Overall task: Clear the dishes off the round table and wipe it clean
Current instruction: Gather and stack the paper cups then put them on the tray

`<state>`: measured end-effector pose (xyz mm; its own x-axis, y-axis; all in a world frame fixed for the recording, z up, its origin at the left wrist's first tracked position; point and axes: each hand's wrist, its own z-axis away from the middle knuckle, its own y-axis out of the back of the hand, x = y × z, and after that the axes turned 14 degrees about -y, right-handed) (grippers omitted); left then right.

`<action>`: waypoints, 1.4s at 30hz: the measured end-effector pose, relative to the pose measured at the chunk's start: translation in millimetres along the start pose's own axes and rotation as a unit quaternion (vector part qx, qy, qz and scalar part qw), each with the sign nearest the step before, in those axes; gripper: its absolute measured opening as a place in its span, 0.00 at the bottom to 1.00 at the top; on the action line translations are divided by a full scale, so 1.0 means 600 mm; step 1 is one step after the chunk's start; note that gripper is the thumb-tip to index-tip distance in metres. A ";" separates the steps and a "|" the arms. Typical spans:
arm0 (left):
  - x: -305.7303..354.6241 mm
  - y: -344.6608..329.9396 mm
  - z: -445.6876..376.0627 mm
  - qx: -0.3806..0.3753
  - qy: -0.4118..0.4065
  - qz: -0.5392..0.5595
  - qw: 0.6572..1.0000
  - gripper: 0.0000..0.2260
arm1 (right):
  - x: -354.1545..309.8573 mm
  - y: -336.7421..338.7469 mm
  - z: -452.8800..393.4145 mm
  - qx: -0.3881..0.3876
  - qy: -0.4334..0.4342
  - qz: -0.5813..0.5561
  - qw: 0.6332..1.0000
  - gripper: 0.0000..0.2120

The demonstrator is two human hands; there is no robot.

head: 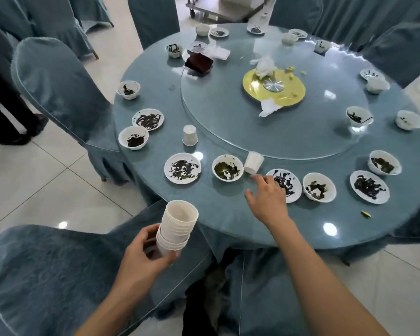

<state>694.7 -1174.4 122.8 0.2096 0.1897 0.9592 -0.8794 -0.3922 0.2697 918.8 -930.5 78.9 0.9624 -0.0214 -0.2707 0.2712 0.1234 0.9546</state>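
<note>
The left hand (141, 253) grasps a stack of white cups (177, 226) off the tabletop (218, 204) edge, while the right hand (268, 197), fingers spread and released, hovers just short of a tipped cup (253, 162) lying beyond its fingertips.

Lower cups in the stack of cups (177, 226) partly hidden by left hand (141, 255) fingers; count unclear. Person (7, 105) at left edge cut off, only dark trousers and shoes show. Cart (218, 10) beyond the table cut by top edge. Far small bowls (289, 38) blurry, contents unreadable. Yellow scrap (366, 213) near table rim too small to identify. Dark box (199, 62) unclear.
</note>
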 end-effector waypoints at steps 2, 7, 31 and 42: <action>0.005 -0.004 -0.037 -0.004 0.002 -0.003 1.000 0.27 | -0.007 -0.006 -0.063 -0.004 -0.008 0.018 1.000 0.21; 0.002 -0.003 -0.100 -0.013 0.019 -0.017 1.000 0.27 | -0.025 -0.030 -0.183 -0.023 -0.038 0.066 0.997 0.22; -0.023 0.033 -0.185 -0.023 0.012 0.013 1.000 0.25 | -0.140 0.069 -0.037 0.117 0.081 -0.253 0.957 0.03; -0.023 0.070 -0.186 0.004 0.002 0.008 1.000 0.25 | -0.277 0.102 0.035 -0.036 0.219 -0.288 0.932 0.06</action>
<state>607.3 -1093.0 111.6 0.1930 0.1869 0.9632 -0.8796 -0.4020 0.2543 775.6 -940.1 185.2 0.5556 0.3000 -0.7754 0.7245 0.2828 0.6285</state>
